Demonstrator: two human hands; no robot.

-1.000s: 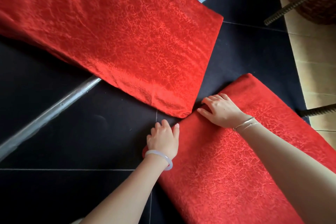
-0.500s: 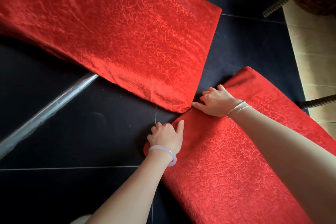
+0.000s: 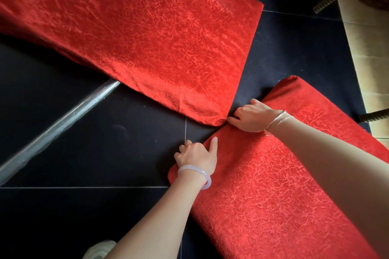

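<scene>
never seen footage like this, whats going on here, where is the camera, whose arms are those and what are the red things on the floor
There is no machine here: a person is working with bare hands. The single picture comes from a camera worn on their head and looking down, so the two arms are their own. On the dark tiled floor lies a thick red cushion, nearest the person. The left hand grips one corner of its far end, fingers curled over the edge and thumb on top. The right hand grips the same end further along, fingers curled. A flat red cover lies beyond, held by neither hand, across a metal bar on the floor. A pale shoe shows at the bottom edge.
</scene>
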